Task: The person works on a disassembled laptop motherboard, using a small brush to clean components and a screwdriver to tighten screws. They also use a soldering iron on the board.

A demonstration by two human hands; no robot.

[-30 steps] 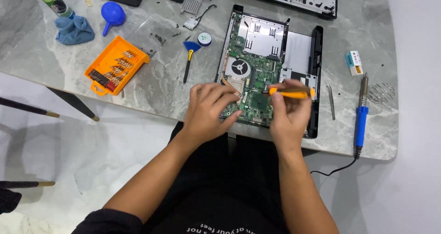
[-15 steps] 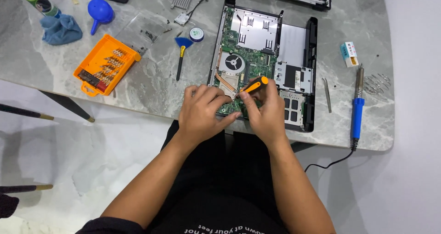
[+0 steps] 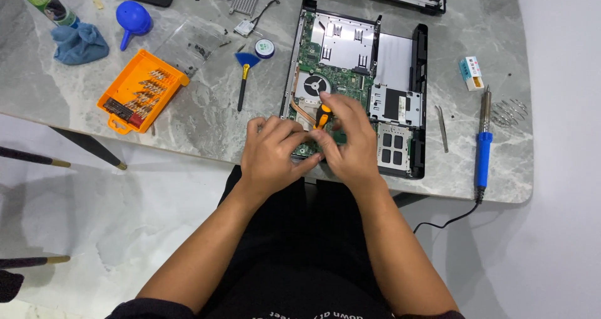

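Screwdriver [image 3: 323,115] upright, tip down, between hands [image 3: 313,147]

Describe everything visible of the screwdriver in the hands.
The screwdriver has an orange handle with black sections; only its top shows, and the shaft and tip are hidden. It stands roughly upright over the opened laptop, near the fan. The right hand grips it; the left hand closes in beside it.

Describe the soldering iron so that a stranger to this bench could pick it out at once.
Start at the opened laptop chassis in the middle of the grey marble table, then look to its right, near the table's edge. The soldering iron lies there lengthwise, tip pointing away from the person. Its bright blue handle and black cord trailing off the table set it apart from the thin metal tweezers beside it.
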